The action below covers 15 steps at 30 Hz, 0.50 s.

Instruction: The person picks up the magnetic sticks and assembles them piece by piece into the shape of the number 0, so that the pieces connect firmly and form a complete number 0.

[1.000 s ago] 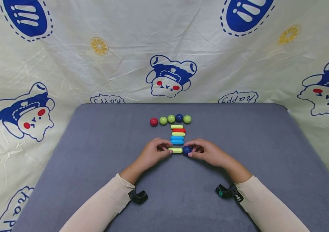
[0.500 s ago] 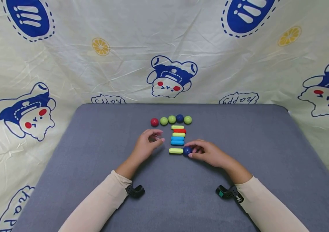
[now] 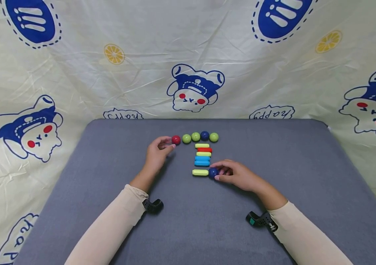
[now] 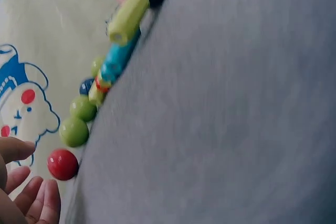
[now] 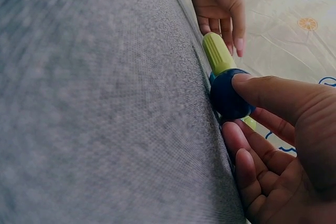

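My right hand (image 3: 241,175) pinches a dark blue ball (image 3: 213,172) between thumb and fingers; in the right wrist view the thumb lies on that ball (image 5: 230,94). The ball touches the right end of a yellow-green stick (image 3: 200,172). My left hand (image 3: 156,154) is beside the red ball (image 3: 176,140), with thumb and fingers apart. The left wrist view shows a gap between those fingers and the red ball (image 4: 63,164).
Right of the red ball are green balls (image 3: 186,138) and a blue ball (image 3: 204,135) in a row. Below them lies a column of sticks: yellow-green, red (image 3: 204,149) and blue (image 3: 202,163). All rest on a grey table (image 3: 108,147) before a printed cloth (image 3: 141,84).
My left hand has let go of the lower yellow-green stick and moved up and left to the red ball. My right hand has stayed at the blue ball.
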Available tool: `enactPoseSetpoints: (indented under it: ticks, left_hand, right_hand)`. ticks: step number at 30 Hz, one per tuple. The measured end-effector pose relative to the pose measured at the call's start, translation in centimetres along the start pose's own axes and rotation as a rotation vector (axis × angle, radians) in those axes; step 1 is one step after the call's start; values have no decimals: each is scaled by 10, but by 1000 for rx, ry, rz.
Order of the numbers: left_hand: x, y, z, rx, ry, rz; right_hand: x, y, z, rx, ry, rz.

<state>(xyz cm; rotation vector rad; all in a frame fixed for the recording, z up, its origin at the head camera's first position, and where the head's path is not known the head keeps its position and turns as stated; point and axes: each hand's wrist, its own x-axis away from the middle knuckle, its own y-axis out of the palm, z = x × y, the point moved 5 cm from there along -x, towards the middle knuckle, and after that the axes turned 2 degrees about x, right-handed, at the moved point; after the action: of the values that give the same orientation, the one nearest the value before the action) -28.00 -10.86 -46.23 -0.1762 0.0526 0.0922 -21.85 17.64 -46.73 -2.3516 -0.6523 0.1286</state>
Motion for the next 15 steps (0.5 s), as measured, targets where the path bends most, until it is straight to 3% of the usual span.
enactPoseSetpoints:
  ticks: [2, 6, 15]
  left_hand:
    - [-5, -2, -2, -1, -13, 18]
    - [-13, -3, -4, -97, -6, 30]
    - [-25, 3, -3, -252, -1, -14]
  right_hand:
    - [0, 0, 1, -1, 2, 1]
    - [0, 0, 1, -3, 10, 0]
    - [0, 0, 0, -5, 17, -1]
